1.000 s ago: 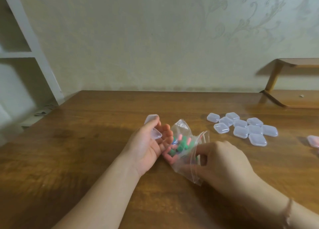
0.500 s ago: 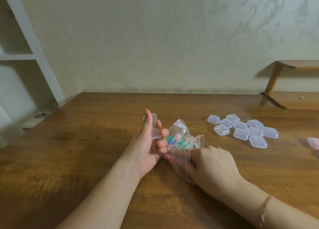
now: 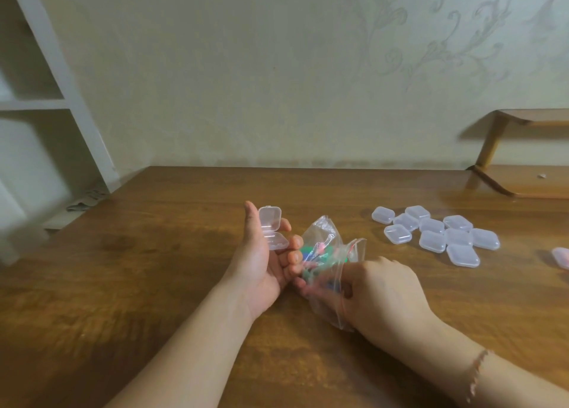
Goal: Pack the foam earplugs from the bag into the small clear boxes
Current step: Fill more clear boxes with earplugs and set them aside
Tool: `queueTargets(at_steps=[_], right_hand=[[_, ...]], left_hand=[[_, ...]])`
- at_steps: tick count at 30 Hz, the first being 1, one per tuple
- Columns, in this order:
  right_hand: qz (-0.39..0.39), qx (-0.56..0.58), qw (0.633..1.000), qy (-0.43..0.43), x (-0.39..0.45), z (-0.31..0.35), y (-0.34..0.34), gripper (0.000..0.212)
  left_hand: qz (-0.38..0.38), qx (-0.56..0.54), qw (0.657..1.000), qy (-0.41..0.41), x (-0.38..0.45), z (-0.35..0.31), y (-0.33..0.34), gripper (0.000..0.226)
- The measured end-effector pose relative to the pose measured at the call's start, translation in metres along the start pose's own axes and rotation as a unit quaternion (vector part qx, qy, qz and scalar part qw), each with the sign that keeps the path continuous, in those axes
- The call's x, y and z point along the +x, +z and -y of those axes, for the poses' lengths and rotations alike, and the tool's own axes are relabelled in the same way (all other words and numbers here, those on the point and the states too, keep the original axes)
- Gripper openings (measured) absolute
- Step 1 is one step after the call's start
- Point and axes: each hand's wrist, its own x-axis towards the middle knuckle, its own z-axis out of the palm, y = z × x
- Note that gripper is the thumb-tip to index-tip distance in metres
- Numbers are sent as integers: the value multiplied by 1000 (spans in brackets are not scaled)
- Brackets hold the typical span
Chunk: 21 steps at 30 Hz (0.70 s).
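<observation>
Your left hand (image 3: 261, 263) holds the small open clear plastic box (image 3: 272, 229) in curled fingers, mouth facing right. Your right hand (image 3: 380, 293) pinches the clear zip bag (image 3: 331, 247) of coloured foam earplugs (image 3: 311, 252), just right of the box.

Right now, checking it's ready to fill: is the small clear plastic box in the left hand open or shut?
Open: the small clear plastic box shows its lid hinged up above its base.

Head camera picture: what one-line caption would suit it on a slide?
Left hand holds an open small clear box while the right hand grips a zip bag of coloured foam earplugs above a wooden table.
</observation>
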Motion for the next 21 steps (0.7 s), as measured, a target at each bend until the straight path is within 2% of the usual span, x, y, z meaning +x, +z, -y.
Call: queueTargets(at_steps=[4, 6, 9, 11, 14, 18, 21], right_hand=[[-18, 0, 1000, -5, 2, -4, -14, 58], [49, 13, 999, 5, -2, -11, -30, 53], [132, 26, 990, 30, -7, -25, -65, 32], [150, 84, 984, 52, -7, -31, -89, 25], [119, 181, 973, 74, -8, -32, -112, 17], [6, 325, 944, 58, -8, -7, -108, 16], [-25, 361, 930, 57, -4, 11, -83, 14]], left_hand=[[11, 13, 1000, 25, 0, 0, 0, 69], [32, 5, 998, 45, -1, 0, 1, 68], [80, -7, 995, 67, -5, -1, 4, 67], [114, -6, 991, 75, -9, 1, 6, 68], [157, 41, 983, 92, -15, 7, 10, 69], [200, 140, 963, 116, -19, 20, 16, 75], [232, 122, 957, 125, -21, 30, 20, 72]])
